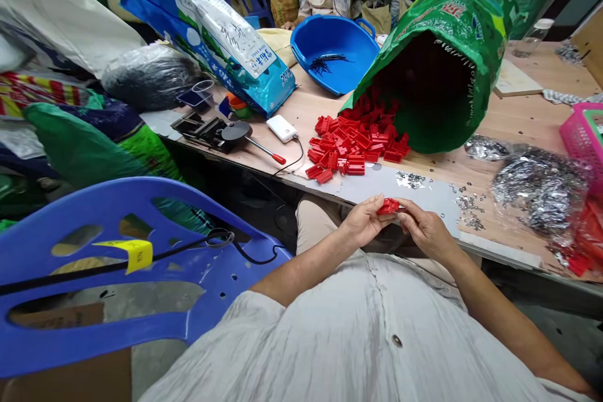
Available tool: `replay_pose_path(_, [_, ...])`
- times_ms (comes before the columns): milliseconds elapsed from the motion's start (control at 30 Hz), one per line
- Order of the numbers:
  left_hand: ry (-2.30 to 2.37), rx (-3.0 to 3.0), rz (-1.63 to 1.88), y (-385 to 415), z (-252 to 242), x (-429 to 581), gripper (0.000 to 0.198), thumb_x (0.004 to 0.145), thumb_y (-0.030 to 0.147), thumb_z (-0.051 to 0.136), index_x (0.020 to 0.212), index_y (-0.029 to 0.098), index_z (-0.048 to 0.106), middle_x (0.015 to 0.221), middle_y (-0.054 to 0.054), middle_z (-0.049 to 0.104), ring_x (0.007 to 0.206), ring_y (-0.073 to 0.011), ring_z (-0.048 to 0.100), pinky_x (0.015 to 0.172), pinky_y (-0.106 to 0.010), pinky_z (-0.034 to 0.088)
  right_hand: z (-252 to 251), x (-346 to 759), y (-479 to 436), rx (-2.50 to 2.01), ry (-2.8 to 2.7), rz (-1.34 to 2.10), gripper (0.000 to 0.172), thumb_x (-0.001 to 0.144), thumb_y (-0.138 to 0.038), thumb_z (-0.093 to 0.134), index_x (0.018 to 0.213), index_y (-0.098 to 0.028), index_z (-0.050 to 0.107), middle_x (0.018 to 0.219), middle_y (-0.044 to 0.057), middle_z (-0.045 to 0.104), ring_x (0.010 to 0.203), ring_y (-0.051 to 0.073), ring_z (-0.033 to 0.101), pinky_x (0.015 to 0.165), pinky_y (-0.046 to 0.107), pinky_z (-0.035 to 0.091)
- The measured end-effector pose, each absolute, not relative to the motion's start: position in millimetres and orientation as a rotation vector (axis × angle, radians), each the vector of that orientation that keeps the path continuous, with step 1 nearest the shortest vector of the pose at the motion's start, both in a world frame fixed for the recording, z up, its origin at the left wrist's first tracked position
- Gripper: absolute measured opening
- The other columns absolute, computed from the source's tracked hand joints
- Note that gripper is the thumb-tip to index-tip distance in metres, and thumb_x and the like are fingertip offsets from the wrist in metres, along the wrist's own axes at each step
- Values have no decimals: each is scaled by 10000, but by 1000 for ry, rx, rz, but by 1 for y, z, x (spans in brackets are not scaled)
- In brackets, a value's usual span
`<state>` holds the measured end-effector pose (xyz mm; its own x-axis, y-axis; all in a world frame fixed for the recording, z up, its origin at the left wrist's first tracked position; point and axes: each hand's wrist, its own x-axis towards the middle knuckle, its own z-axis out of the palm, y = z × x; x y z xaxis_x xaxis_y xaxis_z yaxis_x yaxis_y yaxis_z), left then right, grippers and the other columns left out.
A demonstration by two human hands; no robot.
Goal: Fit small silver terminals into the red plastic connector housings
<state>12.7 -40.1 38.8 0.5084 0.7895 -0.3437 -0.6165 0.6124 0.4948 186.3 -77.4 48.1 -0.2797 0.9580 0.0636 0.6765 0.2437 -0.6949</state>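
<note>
- Here, the left hand [362, 221] and the right hand [424, 229] meet in front of the person's body, fingertips closed together on one small red plastic piece [389, 205].
- The piece lies between the two hands, pinched from both sides; its long axis runs roughly from one hand across to the other.
- Both hands are curled nearly shut around it, neither clearly nearer than the other.
- Ahead of the hands, beyond the table's edge [499, 251], a pile of red pieces [355, 147] spills from a tipped green sack [438, 63].
- Forward and right of the right hand lie small loose metal bits [468, 210].
</note>
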Motion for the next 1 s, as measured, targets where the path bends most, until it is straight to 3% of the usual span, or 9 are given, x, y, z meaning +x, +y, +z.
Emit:
replay_pose_path(200, [574, 237, 908, -46, 43, 19, 121, 893, 213, 594, 827, 115, 621, 823, -58, 705, 775, -155, 703, 907, -331, 531, 42, 183, -76, -1484, -1927, 629, 384, 981, -439, 401, 1244, -259, 616, 981, 37, 740, 759, 196, 686, 692, 291, 495])
replay_pose_path(367, [544, 235, 920, -48, 38, 23, 113, 883, 220, 604, 849, 114, 618, 867, -79, 718, 849, -185, 711, 1004, -402, 490, 31, 182, -69, -1301, -1682, 932, 382, 981, -467, 397, 1085, -229, 676, 1003, 37, 720, 878, 190, 674, 776, 276, 524])
replay_pose_path(500, [551, 278, 916, -48, 30, 15, 155, 832, 252, 682, 800, 135, 586, 833, -57, 713, 868, -195, 711, 1024, -426, 467, 28, 183, -64, -1325, -1675, 1034, 410, 968, -506, 402, 1100, -229, 674, 986, 34, 708, 857, 186, 661, 771, 289, 520])
replay_pose_path(667, [737, 405, 740, -53, 0, 0, 346, 716, 366, 796, 769, 156, 527, 786, -36, 706, 816, -200, 717, 888, -386, 507, 30, 181, -45, -1554, -1808, 884, 464, 977, -511, 334, 1144, -232, 666, 624, -9, 609, 580, 159, 572, 610, 277, 451])
replay_pose_path(800, [1064, 510, 604, -55, -35, -5, 362, 729, 431, 769, 839, 153, 564, 809, -33, 703, 707, -139, 684, 716, -271, 481, 31, 167, -16, -1649, -1951, 724, 372, 954, -475, 406, 1123, -268, 665, 789, 17, 695, 712, 181, 628, 672, 282, 440])
replay_pose_path(1000, [1160, 585, 650, -49, -58, -11, 517, 622, 276, 845, 1068, 164, 610, 954, -59, 706, 871, -172, 659, 775, -292, 479, 30, 131, 30, -1803, -2093, 407, 403, 927, -456, 499, 1287, -301, 590, 886, 44, 729, 812, 222, 658, 699, 302, 434])
